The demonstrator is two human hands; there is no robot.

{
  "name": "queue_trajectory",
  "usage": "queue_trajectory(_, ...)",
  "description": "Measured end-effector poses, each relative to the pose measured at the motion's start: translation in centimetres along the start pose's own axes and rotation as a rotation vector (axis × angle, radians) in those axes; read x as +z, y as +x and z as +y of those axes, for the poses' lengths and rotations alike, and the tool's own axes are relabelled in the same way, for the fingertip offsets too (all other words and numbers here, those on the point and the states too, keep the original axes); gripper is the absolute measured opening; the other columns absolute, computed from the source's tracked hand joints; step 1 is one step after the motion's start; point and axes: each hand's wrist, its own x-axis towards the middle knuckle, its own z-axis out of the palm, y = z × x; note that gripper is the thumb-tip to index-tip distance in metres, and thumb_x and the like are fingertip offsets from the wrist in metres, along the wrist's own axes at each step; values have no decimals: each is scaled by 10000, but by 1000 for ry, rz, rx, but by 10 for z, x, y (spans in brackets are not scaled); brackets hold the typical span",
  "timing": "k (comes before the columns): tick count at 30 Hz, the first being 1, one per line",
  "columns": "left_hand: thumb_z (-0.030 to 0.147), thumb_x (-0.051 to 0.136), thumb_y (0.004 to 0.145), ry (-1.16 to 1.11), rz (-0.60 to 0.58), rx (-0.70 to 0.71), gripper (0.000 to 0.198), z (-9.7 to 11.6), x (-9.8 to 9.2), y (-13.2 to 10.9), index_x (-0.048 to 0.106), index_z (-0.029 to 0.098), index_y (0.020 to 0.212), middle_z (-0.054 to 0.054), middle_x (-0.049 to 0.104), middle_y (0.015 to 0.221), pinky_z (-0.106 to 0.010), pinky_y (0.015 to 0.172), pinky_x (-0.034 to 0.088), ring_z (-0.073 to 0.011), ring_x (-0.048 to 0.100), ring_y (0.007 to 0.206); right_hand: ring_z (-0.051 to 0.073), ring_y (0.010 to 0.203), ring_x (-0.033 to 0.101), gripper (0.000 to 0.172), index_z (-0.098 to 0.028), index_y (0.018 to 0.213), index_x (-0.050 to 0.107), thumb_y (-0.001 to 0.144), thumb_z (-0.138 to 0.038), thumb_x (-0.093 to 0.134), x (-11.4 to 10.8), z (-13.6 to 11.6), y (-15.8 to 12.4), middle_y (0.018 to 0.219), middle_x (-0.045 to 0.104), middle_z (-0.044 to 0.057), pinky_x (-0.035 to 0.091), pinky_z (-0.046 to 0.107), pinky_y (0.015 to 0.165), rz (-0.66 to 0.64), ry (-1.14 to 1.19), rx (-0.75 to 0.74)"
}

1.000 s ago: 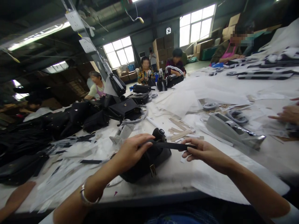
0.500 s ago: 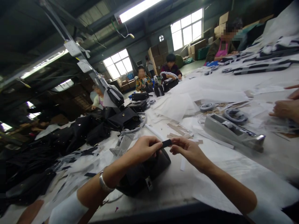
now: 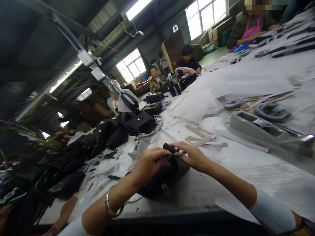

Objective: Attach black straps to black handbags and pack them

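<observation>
Resting on the white surface (image 3: 197,196), a black bag with a silver metal clasp (image 3: 178,172) lies in front of the person. Over its top, the left hand (image 3: 149,162) and right hand (image 3: 193,155) pinch a small black coiled strip (image 3: 168,147), fingers nearly closed. Right of the bag stands a grey plastic tape dispenser (image 3: 264,131); beyond the bag, flat brown card strips (image 3: 203,141); farther left, heaped black bags (image 3: 140,121).

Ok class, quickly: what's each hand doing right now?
Left hand: closed, pinching the black strap.
Right hand: closed, fingers and thumb on the same strap.
</observation>
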Motion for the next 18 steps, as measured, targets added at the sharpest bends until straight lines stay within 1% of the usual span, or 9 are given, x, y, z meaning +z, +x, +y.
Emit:
queue_trajectory(1, 157, 543, 935, 155, 60, 141, 221, -2, 3, -8, 709, 181, 1079, -71, 744, 1046, -298, 815, 552, -189, 689, 916, 215, 971, 645, 398, -234, 1274, 600, 882, -170, 578, -1, -2, -2, 1181, 649, 84, 551, 387, 864, -17, 8, 11)
queue_trajectory(2, 137, 512, 948, 287, 96, 267, 257, -3, 6, -17, 688, 170, 1132, -85, 734, 1099, -312, 822, 562, -198, 685, 941, 197, 901, 647, 371, -230, 1237, 618, 875, -158, 585, -2, -5, -5, 1127, 653, 73, 552, 369, 839, -28, 16, 22)
queue_trajectory(3, 125, 493, 954, 391, 107, 368, 283, -5, 9, -25, 661, 150, 1181, -101, 722, 1141, -324, 820, 572, -206, 681, 956, 184, 858, 642, 355, -230, 1214, 625, 870, -149, 592, -3, -8, -9, 1095, 650, 64, 548, 358, 824, -34, 22, 30)
queue_trajectory(4, 119, 489, 955, 462, 109, 436, 301, -7, 12, -32, 638, 128, 1217, -115, 711, 1168, -333, 818, 580, -212, 677, 962, 179, 845, 636, 343, -232, 1197, 629, 868, -141, 596, -3, -11, -13, 1079, 645, 57, 543, 352, 820, -36, 24, 33)
queue_trajectory(5, 121, 493, 955, 503, 104, 472, 311, -9, 15, -39, 621, 112, 1238, -123, 704, 1183, -339, 819, 585, -216, 673, 965, 179, 859, 632, 336, -239, 1185, 630, 868, -132, 596, -3, -14, -18, 1077, 640, 52, 535, 349, 829, -36, 22, 30)
queue_trajectory(7, 126, 495, 958, 507, 97, 471, 316, -13, 19, -50, 612, 104, 1251, -124, 700, 1189, -339, 820, 589, -212, 665, 962, 181, 916, 625, 333, -256, 1175, 626, 875, -117, 585, -3, -20, -28, 1095, 632, 42, 519, 342, 861, -21, 21, 30)
queue_trajectory(9, 123, 485, 964, 460, 103, 449, 318, -16, 22, -57, 613, 113, 1255, -120, 698, 1189, -336, 836, 586, -205, 653, 977, 181, 943, 619, 320, -266, 1169, 617, 888, -119, 569, -2, -24, -37, 1105, 628, 37, 515, 335, 868, 28, 25, 50)
queue_trajectory(13, 101, 498, 957, 364, 140, 415, 347, -19, 23, -62, 596, 138, 1287, -118, 692, 1193, -342, 870, 576, -200, 636, 1030, 186, 905, 621, 290, -270, 1166, 597, 904, -154, 552, 5, -32, -51, 1107, 625, 39, 526, 340, 840, 155, 8, 103)
queue_trajectory(18, 80, 523, 939, 305, 151, 399, 387, -22, 24, -65, 572, 150, 1317, -122, 690, 1195, -357, 894, 565, -204, 631, 1048, 205, 849, 620, 269, -274, 1152, 602, 899, -197, 553, 17, -43, -61, 1088, 633, 52, 537, 361, 789, 264, -38, 165)
